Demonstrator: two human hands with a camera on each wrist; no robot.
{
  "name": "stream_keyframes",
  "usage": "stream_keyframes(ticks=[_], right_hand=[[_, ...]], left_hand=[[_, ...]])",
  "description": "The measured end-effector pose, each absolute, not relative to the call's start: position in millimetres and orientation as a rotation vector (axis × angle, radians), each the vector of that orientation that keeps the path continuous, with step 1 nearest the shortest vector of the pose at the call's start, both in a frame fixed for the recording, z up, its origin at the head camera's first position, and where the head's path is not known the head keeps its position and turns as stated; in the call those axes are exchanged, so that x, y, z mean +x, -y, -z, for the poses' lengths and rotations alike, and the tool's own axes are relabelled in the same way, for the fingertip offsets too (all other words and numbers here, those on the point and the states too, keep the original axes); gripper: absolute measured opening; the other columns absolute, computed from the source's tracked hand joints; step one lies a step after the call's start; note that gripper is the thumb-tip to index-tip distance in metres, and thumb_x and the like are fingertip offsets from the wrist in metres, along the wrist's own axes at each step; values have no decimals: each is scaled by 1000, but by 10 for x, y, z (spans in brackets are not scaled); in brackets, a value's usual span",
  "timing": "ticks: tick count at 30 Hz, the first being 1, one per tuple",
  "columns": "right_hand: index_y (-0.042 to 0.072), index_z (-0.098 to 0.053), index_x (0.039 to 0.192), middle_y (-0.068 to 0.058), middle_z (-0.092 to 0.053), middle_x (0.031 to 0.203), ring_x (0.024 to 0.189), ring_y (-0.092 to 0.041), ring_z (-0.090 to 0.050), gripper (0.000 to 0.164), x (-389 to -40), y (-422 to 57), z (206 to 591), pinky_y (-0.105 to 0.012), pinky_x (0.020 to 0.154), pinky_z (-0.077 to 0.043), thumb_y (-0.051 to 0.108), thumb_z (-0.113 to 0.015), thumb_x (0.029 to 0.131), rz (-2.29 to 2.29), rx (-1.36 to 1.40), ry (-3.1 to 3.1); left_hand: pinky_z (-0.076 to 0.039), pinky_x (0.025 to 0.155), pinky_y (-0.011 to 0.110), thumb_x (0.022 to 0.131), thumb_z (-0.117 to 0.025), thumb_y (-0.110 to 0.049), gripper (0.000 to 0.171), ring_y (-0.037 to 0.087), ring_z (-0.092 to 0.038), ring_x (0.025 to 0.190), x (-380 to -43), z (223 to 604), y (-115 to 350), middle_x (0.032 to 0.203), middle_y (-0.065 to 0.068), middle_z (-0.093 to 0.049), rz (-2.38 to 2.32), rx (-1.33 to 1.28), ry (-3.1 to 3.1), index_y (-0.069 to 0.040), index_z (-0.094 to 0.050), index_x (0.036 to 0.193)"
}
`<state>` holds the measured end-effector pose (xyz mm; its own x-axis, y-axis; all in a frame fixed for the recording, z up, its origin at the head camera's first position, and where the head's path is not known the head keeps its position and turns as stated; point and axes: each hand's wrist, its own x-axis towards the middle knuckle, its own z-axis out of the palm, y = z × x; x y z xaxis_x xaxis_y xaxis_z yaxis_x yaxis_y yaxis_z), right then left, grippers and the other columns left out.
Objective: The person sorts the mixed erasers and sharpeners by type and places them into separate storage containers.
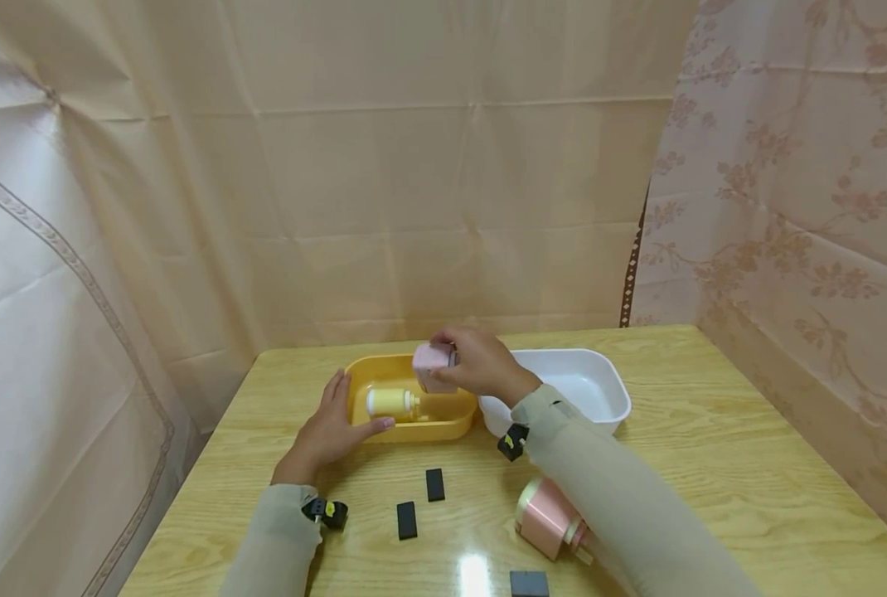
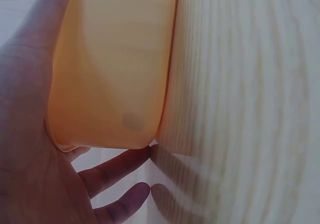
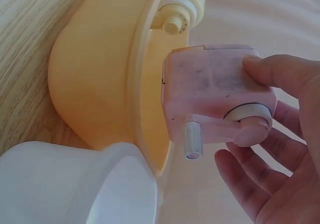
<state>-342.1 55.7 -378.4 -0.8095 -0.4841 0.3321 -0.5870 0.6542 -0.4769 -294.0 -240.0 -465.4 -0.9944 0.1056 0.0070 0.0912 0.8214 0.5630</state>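
The carrying step seems in hand: a pink box (image 1: 432,366) is up over the yellow tub (image 1: 443,429).
At the tub's left end, the left hand (image 1: 329,430) rests with loose, stretched fingers. Inside the tub, a yellow bottle (image 1: 389,403) lies on its side, with some room to its right. Over the tub's right part, the right hand (image 1: 481,362) pinches the box; going down calls for missing bottle and rim. The white tub (image 1: 622,405) sits just right, so side room looks tight.
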Motion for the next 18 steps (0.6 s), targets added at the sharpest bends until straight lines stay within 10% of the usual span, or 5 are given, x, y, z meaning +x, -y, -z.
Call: stream_keyframes(ticks=[18], right_hand=[[15, -72, 123, 3, -73, 117, 103, -16, -61, 43, -3499, -395, 3874, -35, 90, -53, 30, -83, 84, -761, 853, 2711]], left_hand=[[-38, 112, 67, 73, -63, -90, 135, 47, -36, 149, -2943, 4665, 2406, 175, 4, 8, -914, 141, -2971, -16, -2, 168]])
